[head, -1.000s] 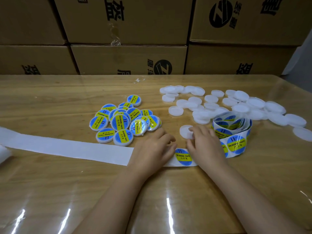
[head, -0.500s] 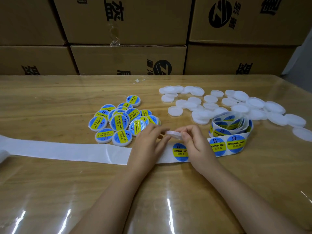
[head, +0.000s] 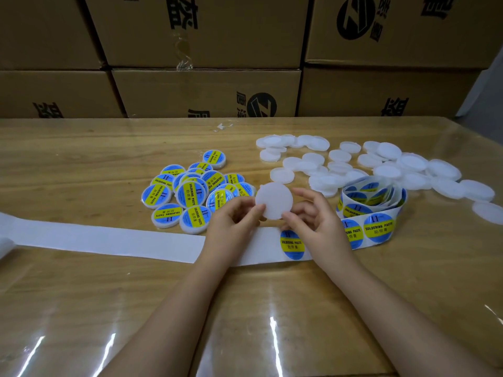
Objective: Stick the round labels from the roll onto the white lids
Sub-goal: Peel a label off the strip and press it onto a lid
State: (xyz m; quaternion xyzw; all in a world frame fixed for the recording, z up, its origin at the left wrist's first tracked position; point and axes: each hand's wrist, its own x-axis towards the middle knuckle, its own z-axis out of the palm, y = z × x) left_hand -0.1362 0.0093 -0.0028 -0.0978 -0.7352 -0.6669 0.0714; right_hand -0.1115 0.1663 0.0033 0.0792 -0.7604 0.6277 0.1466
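Both hands, the left hand [head: 234, 217] and the right hand [head: 313, 213], are pinching a white lid [head: 273, 200] (blank face toward the camera) above the label strip [head: 291, 244] lying on the surface [head: 81, 148].

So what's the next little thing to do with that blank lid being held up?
Probably free the right hand and peel the nearest round label off the backing strip, the left hand holding the white lid. Both hands pinch that bare lid just above the label, which is the first one left on the strip.
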